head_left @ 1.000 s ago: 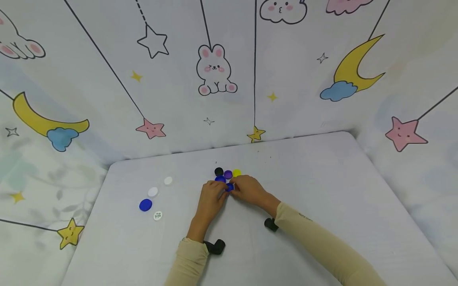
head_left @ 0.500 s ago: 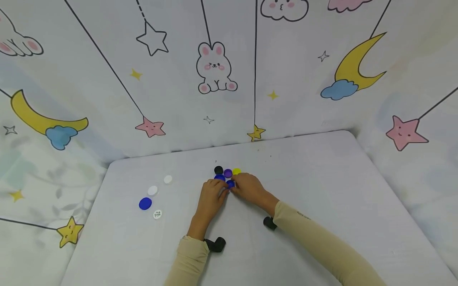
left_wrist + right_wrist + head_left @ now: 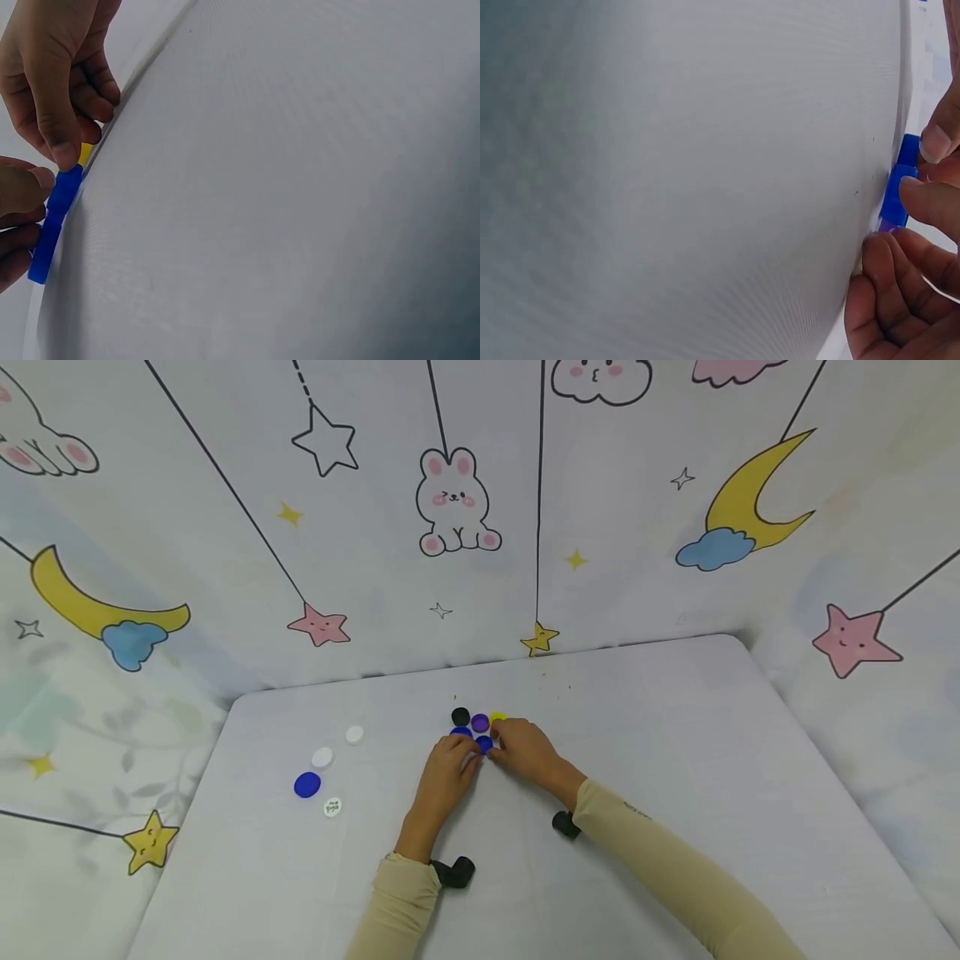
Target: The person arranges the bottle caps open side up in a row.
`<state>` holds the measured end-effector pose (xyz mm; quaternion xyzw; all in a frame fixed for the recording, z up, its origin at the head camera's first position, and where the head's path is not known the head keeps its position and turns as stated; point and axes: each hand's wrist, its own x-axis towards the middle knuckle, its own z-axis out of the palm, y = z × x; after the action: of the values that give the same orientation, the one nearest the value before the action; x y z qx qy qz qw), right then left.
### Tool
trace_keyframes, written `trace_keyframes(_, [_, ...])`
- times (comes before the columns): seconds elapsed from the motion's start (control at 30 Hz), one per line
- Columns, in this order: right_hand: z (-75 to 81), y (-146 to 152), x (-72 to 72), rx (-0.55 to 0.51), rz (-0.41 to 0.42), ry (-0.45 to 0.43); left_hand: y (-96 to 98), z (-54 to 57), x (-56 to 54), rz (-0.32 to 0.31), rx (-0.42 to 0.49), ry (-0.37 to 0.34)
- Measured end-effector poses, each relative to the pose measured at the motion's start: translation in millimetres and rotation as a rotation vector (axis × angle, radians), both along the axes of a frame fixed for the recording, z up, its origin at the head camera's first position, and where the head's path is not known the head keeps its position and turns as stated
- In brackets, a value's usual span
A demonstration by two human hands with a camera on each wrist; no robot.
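Bottle caps lie in a tight cluster near the far side of the white table. My left hand (image 3: 444, 777) is at the cluster's front left, its fingertips touching the small blue cap (image 3: 484, 744) and partly hiding a larger blue cap (image 3: 461, 731). From the right my right hand (image 3: 529, 753) reaches in. Its thumb (image 3: 922, 199) touches the small blue cap, while the index finger is spread away, near the yellow cap (image 3: 498, 717). A purple cap (image 3: 480, 722) and a black cap (image 3: 461, 717) sit just behind the blue ones. Neither hand plainly grips a cap.
To the left lie two plain white caps (image 3: 322, 757), a blue disc-like cap (image 3: 307, 784) and a white cap with print (image 3: 332, 807). The table's far edge meets a patterned cloth backdrop (image 3: 397, 568). A black wrist camera (image 3: 455, 872) sticks out from the left sleeve.
The small blue cap has shifted slightly back and right, against the cluster. My right fingers have spread and drawn a little away from it. My left hand stays beside the caps.
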<state>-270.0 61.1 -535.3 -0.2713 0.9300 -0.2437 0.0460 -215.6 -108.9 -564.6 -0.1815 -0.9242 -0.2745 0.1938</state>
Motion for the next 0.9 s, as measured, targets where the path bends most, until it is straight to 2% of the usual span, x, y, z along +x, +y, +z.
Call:
trace_keyframes(0.2, [0.2,0.0,1.5,-0.014,0.012,0.012,0.2,4.4,2.4,-0.002,0.014,-0.027])
trace_keyframes(0.33, [1.9,0.2,0.9,-0.013,0.017,0.03,1.6,4.9,3.0,-0.012,0.032,0.0])
trace_keyframes(0.53, [9.2,7.1,1.3,0.006,0.002,0.011,-0.5,6.1,5.1,-0.035,0.057,0.054])
trace_keyframes(0.77, [14.6,17.2,2.0,-0.01,-0.095,-0.05,-15.2,13.7,6.7,0.071,0.03,0.085])
trace_keyframes(0.9, [15.3,19.7,4.8,-0.013,-0.137,-0.057,-24.3,13.0,13.1,0.137,0.007,0.029])
